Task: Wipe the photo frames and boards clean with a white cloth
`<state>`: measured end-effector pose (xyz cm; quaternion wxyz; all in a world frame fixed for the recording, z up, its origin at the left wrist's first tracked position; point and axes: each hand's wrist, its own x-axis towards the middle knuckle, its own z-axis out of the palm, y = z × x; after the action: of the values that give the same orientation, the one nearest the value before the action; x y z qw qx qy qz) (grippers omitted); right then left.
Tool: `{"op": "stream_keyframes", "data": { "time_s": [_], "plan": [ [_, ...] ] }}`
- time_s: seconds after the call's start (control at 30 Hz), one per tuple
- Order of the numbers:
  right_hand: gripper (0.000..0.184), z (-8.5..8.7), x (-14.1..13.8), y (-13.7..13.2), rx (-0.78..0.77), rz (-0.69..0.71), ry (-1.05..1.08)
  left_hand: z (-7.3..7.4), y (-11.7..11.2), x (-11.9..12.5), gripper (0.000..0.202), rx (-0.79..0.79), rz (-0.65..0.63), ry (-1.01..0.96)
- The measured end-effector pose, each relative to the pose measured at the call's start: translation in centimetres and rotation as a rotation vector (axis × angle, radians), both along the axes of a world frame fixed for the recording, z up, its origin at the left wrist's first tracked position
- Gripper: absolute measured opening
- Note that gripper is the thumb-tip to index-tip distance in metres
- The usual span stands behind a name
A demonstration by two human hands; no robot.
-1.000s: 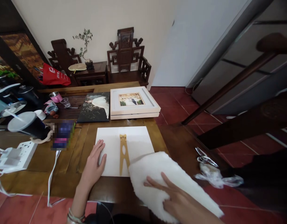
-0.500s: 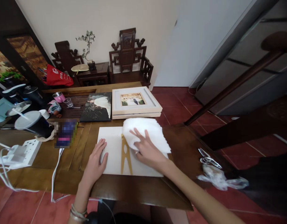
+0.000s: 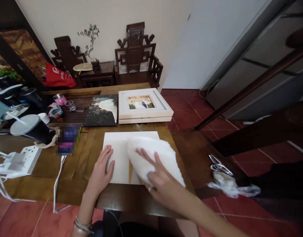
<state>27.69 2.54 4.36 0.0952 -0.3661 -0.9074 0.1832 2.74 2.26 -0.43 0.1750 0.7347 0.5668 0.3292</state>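
Observation:
A white board (image 3: 116, 141) lies flat near the table's front edge. My left hand (image 3: 101, 171) rests open on its left side, fingers lying flat. My right hand (image 3: 161, 179) presses a white paper towel (image 3: 167, 152) with a ragged edge over the right part of the board. Its fingers reach across the towel from above, and the towel moves along with them. Under the towel's left edge shows a strip of a gold A-shaped piece (image 3: 130, 171); most of it is hidden.
Behind the board lie a light wooden picture frame (image 3: 121, 115) and a dark photo panel (image 3: 99, 115). At left are a lidded cup (image 3: 35, 130), a phone (image 3: 67, 140) on a cable and a power strip (image 3: 30, 161). Right, scissors (image 3: 220, 164) and a plastic bag (image 3: 226, 184).
My right hand has slid the paper towel toward me and slightly right, covering most of the gold piece. The left hand stays on the board.

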Motion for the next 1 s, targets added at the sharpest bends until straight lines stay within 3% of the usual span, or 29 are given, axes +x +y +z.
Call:
{"op": "stream_keyframes", "data": {
  "time_s": [0.13, 0.23, 0.4, 0.53, 0.67, 0.87, 1.0],
  "plan": [
    [0.027, 0.2, -2.1, 5.3, 0.021, -0.099, -0.038, -0.1, 0.0, -0.1, 0.041, 0.000, 0.002, 0.003],
    [0.034, 0.1, -3.7, 6.4, 0.014, -0.113, -0.103, -0.2, 0.0, -0.1, 0.041, 0.005, 0.002, -0.002],
    [0.027, -0.5, -4.3, 1.7, 0.019, -0.022, -0.130, -0.2, 0.0, 0.0, 0.042, -0.003, -0.003, 0.008],
    [0.018, 0.0, -3.9, -3.5, -0.109, 0.068, -0.115, -0.2, 0.0, -0.1, 0.042, 0.000, -0.006, 0.026],
    [0.018, 0.8, -3.9, -4.9, -0.231, 0.133, -0.122, -0.2, 0.0, -0.1, 0.042, -0.003, -0.013, 0.041],
    [0.033, 0.8, -5.1, 1.3, -0.080, -0.013, -0.143, -0.1, 0.1, -0.2, 0.043, -0.005, -0.031, 0.036],
    [0.034, 0.7, -6.9, 5.2, -0.003, -0.074, -0.212, -0.1, 0.1, -0.2, 0.042, 0.003, -0.029, 0.021]
  ]
}}
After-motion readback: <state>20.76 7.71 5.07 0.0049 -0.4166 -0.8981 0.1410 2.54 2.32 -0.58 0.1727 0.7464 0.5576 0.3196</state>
